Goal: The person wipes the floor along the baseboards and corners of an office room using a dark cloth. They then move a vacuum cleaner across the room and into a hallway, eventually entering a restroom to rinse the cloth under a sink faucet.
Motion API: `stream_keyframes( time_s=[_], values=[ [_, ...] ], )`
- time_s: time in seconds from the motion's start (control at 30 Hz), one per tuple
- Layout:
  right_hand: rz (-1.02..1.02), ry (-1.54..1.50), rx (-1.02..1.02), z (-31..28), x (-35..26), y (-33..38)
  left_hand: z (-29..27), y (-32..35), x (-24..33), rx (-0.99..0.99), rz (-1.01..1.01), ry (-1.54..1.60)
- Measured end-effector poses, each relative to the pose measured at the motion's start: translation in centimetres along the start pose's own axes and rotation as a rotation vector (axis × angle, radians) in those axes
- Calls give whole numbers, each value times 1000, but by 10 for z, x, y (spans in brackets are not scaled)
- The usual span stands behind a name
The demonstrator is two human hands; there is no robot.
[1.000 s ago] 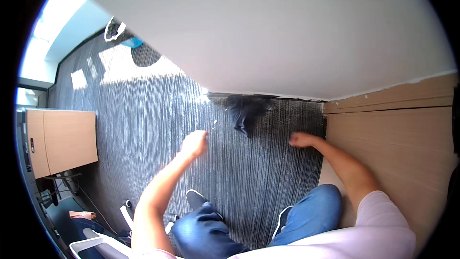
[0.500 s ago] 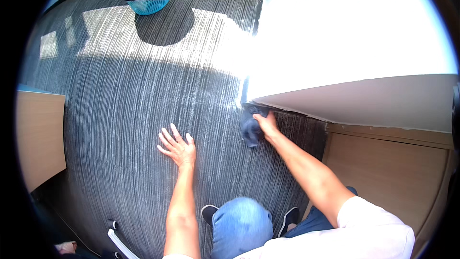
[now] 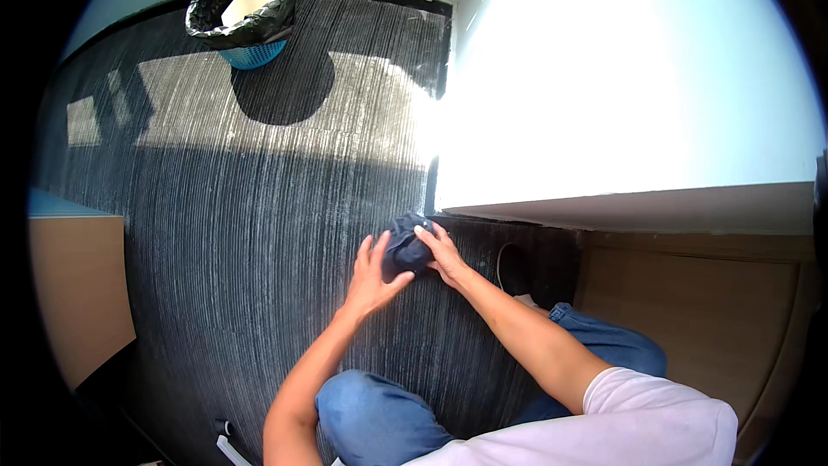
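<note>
A bunched dark navy cloth (image 3: 407,246) is in my right hand (image 3: 444,257), whose thumb lies over its top while the fingers curl round its right side. My left hand (image 3: 371,280) is at the cloth's left edge, fingers and thumb spread in a curve beside it. Whether the left fingertips touch the cloth, I cannot tell. Both hands are over the dark striped carpet (image 3: 250,250), close to the corner of the white wall (image 3: 621,78).
A blue waste basket (image 3: 253,54) with a black liner and a pale box inside stands at the far left. Light wood panels rise at the left (image 3: 82,293) and right (image 3: 690,311). My bent knee (image 3: 379,418) is close below my hands.
My right hand has drawn the cloth back from the wall corner, to the left. My left hand has come off the carpet and moved right to the cloth. My legs have shifted.
</note>
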State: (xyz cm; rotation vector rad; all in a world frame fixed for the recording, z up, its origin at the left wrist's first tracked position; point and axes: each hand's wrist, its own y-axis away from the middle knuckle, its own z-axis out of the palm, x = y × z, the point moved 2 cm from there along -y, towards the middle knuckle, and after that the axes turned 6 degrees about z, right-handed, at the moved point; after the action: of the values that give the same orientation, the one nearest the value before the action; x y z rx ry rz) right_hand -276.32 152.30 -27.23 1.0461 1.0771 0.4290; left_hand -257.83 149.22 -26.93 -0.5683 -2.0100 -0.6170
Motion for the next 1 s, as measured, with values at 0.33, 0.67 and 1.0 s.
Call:
stream_keyframes(
  time_s=[0.33, 0.67, 1.0],
  values=[
    [-1665, 1629, 125, 4, -240, 336, 14, -77, -34, 134, 101, -126],
    [-1184, 1744, 219, -25, -283, 377, -53, -376, 29, 395, -96, -43],
    [-1029, 1670, 204, -55, -287, 364, 8, -410, 43, -168, -8, -547]
  ],
)
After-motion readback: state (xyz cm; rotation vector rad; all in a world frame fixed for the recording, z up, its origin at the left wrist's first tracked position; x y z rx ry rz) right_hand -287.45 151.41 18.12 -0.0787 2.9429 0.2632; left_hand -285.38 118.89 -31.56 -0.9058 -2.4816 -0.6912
